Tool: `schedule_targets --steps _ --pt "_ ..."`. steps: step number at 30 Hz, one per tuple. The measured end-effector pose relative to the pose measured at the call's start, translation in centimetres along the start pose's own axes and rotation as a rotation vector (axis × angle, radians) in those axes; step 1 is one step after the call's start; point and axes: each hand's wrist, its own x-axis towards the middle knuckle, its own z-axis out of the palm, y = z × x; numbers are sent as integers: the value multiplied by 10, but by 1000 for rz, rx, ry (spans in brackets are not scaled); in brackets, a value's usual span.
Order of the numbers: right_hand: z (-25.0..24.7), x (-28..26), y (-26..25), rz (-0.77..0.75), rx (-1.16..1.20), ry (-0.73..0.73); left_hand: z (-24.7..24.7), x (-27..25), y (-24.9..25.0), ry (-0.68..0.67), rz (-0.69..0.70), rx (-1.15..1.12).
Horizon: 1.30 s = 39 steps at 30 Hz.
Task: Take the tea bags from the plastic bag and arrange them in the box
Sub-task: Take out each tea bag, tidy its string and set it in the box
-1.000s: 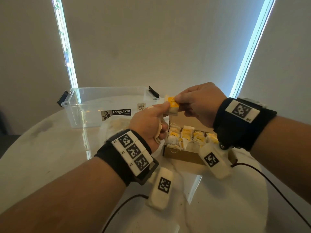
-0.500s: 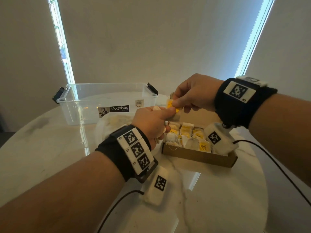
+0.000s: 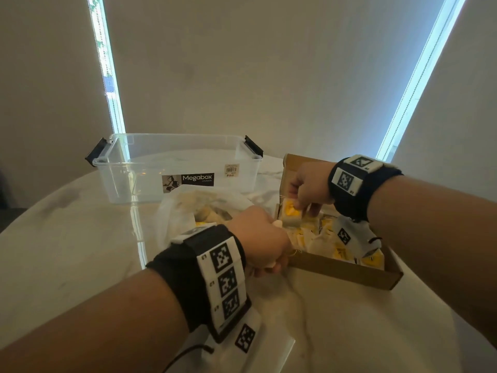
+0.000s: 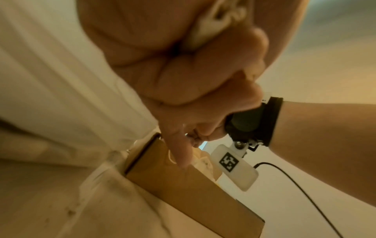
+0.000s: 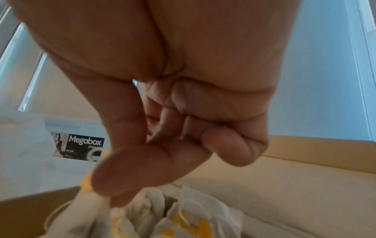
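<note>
— What's carrying it all?
— A round white marble-look table (image 3: 80, 251), faint grey veins, glossy enough to catch the window light in a bright streak

— And sitting on it?
— At the far side a clear storage tub (image 3: 177, 168) with black clips and a Megabox label; just in front of it a crumpled plastic bag (image 3: 188, 208), mouth open; right beside that bag a shallow cardboard box (image 3: 347, 273), flap up at the back, tea bags (image 3: 317, 238) lying inside; a black cable (image 3: 185, 356) trails over the near edge
</note>
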Motion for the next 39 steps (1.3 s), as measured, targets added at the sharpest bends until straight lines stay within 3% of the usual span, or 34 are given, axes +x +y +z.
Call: schedule_targets --steps 4,8,10,13,17,20,22,24,28,32,39 --pt "6 14 0 37 2 74 -1 -1 0 2 -21 20" --pt "11 24 0 87 -37 62 2 6 -7 171 118 65" --pt "13 24 -3 92 -134 39 1 5 -7 123 88 34" --pt "8 18 -5 116 -90 29 -5 4 -5 21 48 -295" --pt "-20 -2 -5 129 72 212 -19 4 -5 -178 30 -997" --pt "-39 -26 -10 53 93 330 -26 1 -2 -162 34 -1194" --pt "-43 -42 -16 -34 195 323 -26 0 0 -132 46 -1241" --pt "-37 -59 -23 -100 272 205 -22 0 2 -128 56 -1247" --pt "-19 -75 -34 -111 399 37 -15 0 8 -82 73 -1218" --pt "-10 -78 -37 -106 402 25 -8 4 13 -45 133 -1174" --pt "-12 -68 -21 -185 305 175 -6 21 18 -42 238 -1158"
